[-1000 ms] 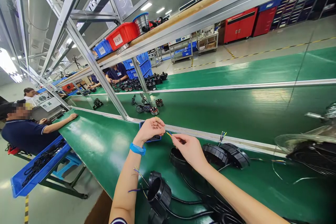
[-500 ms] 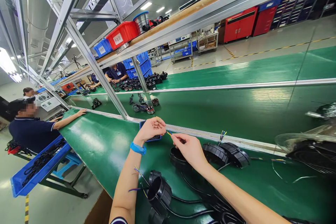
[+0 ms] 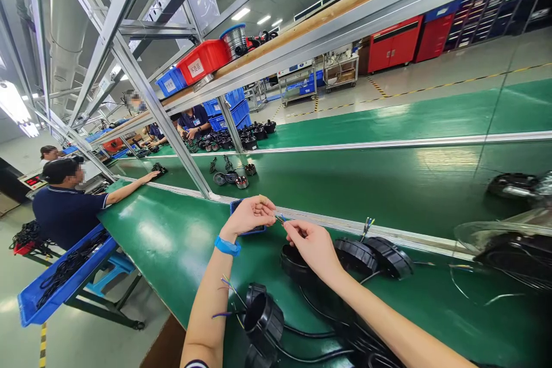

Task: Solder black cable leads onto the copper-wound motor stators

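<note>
Between my two hands run thin coloured wires (image 3: 280, 218), pinched from both sides. My left hand (image 3: 252, 214), with a blue band at the wrist, holds their far ends between thumb and fingers. My right hand (image 3: 311, 243) grips the same wires closer to me, thumb against forefinger. Just under the right hand sits a black round housing (image 3: 293, 261), partly hidden by it. Two more black ribbed housings (image 3: 386, 256) lie to the right, with wire ends sticking up. A small blue box (image 3: 259, 230) stands behind my left hand, mostly covered.
Black housings with cables (image 3: 264, 316) lie near my left forearm. Coiled black cables (image 3: 366, 333) spread beneath my right arm. Beyond a metal rail runs a green belt (image 3: 366, 184) carrying motor parts (image 3: 241, 181). At left, a co-worker (image 3: 71, 201) sits beside a blue tray (image 3: 64, 282).
My hands stay nearly in place, still pinching the wires, which have turned slightly. The co-worker's arm has reached farther, onto a black bundle on the belt. Belt parts have shifted left.
</note>
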Action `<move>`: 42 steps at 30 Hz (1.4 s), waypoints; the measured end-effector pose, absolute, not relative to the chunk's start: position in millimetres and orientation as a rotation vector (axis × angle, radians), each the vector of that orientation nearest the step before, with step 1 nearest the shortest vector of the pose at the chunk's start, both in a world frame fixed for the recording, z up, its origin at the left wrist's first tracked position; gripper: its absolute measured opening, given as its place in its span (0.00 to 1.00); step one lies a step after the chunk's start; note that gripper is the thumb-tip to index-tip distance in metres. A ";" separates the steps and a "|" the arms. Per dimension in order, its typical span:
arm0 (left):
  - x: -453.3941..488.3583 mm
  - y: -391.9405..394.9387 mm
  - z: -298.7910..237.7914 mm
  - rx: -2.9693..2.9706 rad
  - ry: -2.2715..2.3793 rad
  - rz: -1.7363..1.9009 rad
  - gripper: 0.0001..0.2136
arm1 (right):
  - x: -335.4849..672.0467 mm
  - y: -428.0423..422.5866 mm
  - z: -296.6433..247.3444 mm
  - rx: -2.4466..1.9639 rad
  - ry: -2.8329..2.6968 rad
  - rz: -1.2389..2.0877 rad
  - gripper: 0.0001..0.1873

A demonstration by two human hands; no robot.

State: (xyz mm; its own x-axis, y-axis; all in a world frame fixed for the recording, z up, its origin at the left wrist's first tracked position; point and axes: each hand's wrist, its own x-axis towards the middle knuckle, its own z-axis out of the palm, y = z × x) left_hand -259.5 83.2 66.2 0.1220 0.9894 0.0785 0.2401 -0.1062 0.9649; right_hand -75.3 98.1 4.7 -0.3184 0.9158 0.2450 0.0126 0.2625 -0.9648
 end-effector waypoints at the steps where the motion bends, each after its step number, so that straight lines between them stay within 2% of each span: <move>1: -261.3 83.4 66.8 1.499 1.262 1.119 0.21 | -75.5 98.0 4.7 -0.881 -1.590 1.208 0.26; 5: -261.8 85.2 65.2 1.407 1.212 1.282 0.22 | -75.9 97.8 5.1 -0.877 -1.580 1.214 0.26; 34: -249.7 87.4 60.0 1.376 1.259 1.268 0.23 | -75.4 97.0 4.6 -0.894 -1.588 1.205 0.27; 42: -238.9 86.7 62.8 1.264 1.314 1.267 0.19 | -74.4 95.3 7.2 -0.876 -1.627 1.154 0.24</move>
